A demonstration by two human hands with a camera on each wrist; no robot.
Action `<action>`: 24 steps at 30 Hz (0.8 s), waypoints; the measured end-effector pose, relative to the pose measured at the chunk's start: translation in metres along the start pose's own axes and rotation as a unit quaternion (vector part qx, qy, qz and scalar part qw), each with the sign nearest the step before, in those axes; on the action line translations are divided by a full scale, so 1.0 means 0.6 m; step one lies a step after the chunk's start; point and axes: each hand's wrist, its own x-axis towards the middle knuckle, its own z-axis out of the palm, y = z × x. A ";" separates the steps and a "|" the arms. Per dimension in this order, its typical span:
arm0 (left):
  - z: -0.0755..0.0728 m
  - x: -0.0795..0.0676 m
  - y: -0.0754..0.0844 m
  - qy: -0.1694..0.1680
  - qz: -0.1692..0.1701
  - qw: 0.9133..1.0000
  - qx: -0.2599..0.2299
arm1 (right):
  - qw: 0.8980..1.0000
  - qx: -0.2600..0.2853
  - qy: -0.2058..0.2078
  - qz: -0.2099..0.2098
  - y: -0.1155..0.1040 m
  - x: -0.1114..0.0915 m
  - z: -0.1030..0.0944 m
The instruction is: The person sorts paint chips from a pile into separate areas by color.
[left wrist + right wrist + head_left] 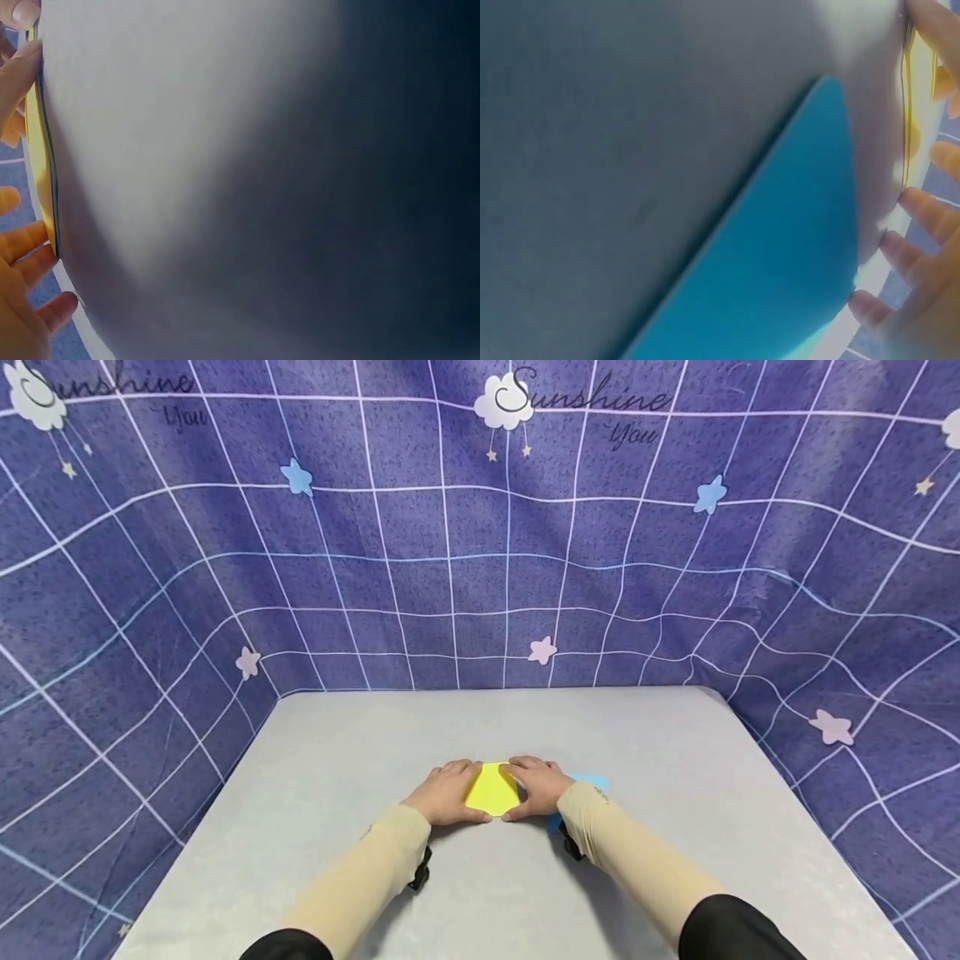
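Observation:
A thin yellow sheet (pixel 492 791) lies between the two hands at the middle of the table, its outline angular in the head view. My left hand (pixel 448 793) holds its left side, thumb at the near edge and fingers toward the far edge. On the other side my right hand (pixel 538 787) grips it in the same way, the two thumbs almost meeting. The left wrist view shows the yellow sheet (pixel 39 150) edge-on with a dark rim; in the right wrist view, its edge (pixel 907 112) looks layered. The hands cover its sides.
A blue flat sheet (pixel 780 247) with a rounded corner lies on the grey table (pixel 360 727), partly under the right wrist. A purple-blue patterned curtain (pixel 420 527) stands behind the table and along both sides.

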 end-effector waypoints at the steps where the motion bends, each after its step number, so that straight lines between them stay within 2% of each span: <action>1: 0.001 -0.001 0.000 0.001 0.002 1.000 -0.002 | 1.000 0.001 -0.002 0.001 0.000 -0.001 0.002; 12: 0.009 -0.008 0.000 0.008 0.009 1.000 -0.009 | 0.999 0.034 -0.001 0.002 0.001 -0.002 0.015; 18: 0.003 -0.002 -0.003 0.023 0.025 0.999 -0.008 | 0.999 0.038 0.005 0.000 0.002 0.002 0.007; 24: 0.000 0.003 -0.008 0.034 0.026 0.999 -0.001 | 0.999 0.037 0.015 0.000 0.003 0.005 0.000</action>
